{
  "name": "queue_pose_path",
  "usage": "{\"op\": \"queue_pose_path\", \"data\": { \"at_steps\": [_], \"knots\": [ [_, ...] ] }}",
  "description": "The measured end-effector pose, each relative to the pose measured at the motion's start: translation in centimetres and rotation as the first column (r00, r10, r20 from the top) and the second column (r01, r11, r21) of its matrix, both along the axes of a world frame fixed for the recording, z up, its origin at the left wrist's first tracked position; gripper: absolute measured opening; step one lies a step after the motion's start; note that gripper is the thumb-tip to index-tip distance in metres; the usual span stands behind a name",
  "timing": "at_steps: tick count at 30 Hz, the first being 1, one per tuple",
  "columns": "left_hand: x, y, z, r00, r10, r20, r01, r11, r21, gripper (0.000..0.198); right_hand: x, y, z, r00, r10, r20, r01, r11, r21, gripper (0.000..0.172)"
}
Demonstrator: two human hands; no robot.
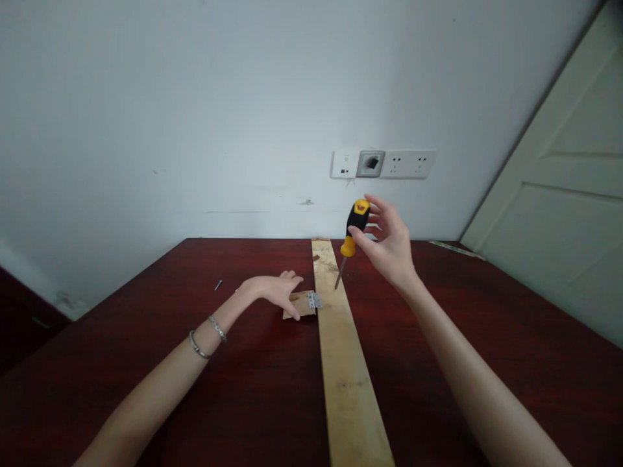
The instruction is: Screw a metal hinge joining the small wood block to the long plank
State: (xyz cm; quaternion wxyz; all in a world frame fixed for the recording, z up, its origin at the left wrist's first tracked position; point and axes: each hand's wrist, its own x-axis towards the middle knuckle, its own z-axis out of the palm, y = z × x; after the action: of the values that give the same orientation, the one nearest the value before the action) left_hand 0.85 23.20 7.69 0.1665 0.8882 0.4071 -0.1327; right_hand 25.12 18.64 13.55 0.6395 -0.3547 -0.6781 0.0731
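My right hand (387,243) grips a yellow and black screwdriver (357,220) by its handle, the shaft slanting down so that its tip is over or on the long wooden board (348,363). Thumb and fingers apart, my left hand (280,290) rests at a piece of brown cardboard (300,306) left of the board. A small metal hinge (315,300) spans the cardboard and the board's left edge. Further left on the dark red table (233,383) lies a single screw (219,285).
The table meets a white wall (219,130) at the back. Sockets and switches (407,164) are set in the wall, one with a black plug (374,162). A pale door (574,194) stands at the right, and a thin strip (456,250) lies at the back right.
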Motion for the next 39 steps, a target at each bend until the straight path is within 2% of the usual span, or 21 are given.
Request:
{"op": "queue_pose_path", "data": {
  "at_steps": [3, 8, 15, 29, 39],
  "knots": [
    [0.8, 0.2, -1.1, 0.999, -0.041, -0.019, 0.041, 0.999, 0.000, 0.115, -1.0, 0.5, 0.0, 1.000, 0.018, -0.009, -0.018, 1.000, 0.000, 0.054],
    [1.1, 0.4, -2.0, 0.999, -0.053, -0.012, 0.053, 0.999, 0.009, 0.108, -3.2, 1.5, -0.4, 0.994, 0.096, -0.053, -0.097, 0.995, -0.022, 0.052],
    [1.0, 0.7, -2.4, 0.994, -0.113, 0.008, 0.112, 0.992, 0.052, 0.078, -4.6, 2.6, -2.1, 0.988, 0.130, -0.084, -0.134, 0.990, -0.048, 0.051],
    [0.8, 0.2, -1.1, 0.996, -0.088, -0.025, 0.088, 0.996, -0.012, 0.088, -4.8, 2.7, -2.8, 0.985, 0.174, -0.009, -0.174, 0.985, -0.017, 0.050],
    [0.7, 0.2, -1.1, 0.996, -0.086, 0.002, 0.086, 0.996, -0.001, 0.091, -5.0, 2.7, -2.8, 0.982, 0.188, 0.016, -0.187, 0.982, -0.026, 0.050]
  ]
}}
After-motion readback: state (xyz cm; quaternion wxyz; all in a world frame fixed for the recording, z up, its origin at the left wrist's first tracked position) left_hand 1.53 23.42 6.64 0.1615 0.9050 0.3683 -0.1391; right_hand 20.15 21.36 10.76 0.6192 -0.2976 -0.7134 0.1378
